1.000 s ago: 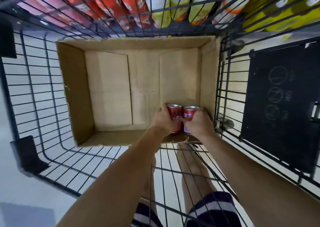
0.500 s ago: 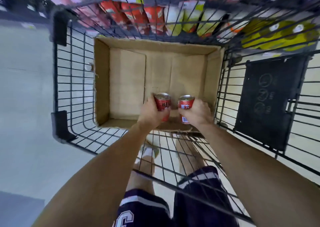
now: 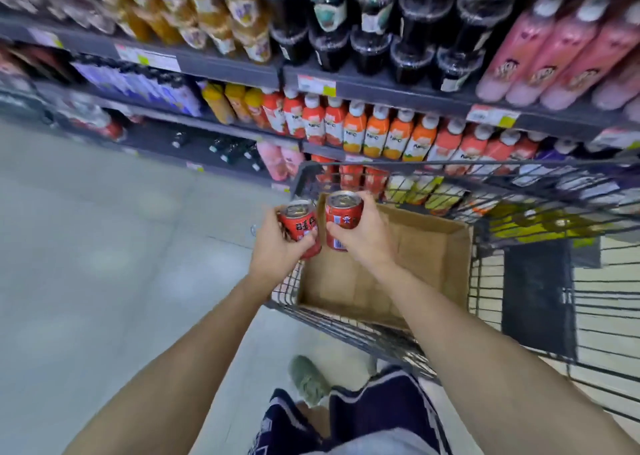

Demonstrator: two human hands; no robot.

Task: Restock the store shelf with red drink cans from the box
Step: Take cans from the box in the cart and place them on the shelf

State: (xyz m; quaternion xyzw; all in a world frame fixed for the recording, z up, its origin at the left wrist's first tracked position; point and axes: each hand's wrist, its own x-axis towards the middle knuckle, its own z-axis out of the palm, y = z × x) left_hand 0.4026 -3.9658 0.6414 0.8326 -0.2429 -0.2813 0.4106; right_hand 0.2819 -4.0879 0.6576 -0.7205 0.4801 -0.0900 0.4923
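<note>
My left hand [image 3: 277,250] grips a red drink can [image 3: 299,224] and my right hand [image 3: 363,236] grips a second red can [image 3: 343,213]. Both cans are upright, side by side, held above the left front corner of the cardboard box [image 3: 433,246]. The box lies in the black wire cart [image 3: 381,336], and the part of its floor I can see holds nothing. Ahead stand the store shelves [image 3: 346,90], full of bottles; several red cans [image 3: 349,174] show low down behind the cart's far rim.
The cart's black child-seat flap [image 3: 536,295] hangs at the right. Orange and red juice bottles [image 3: 381,132] fill the middle shelf, dark cups [image 3: 370,38] and pink bottles [image 3: 561,45] the upper one. Pale floor [image 3: 104,264] spreads to the left. My shoe [image 3: 308,378] is beside the cart.
Both hands have lifted the two cans out of the box and up toward the left. My view has swung up from the box to the shelves.
</note>
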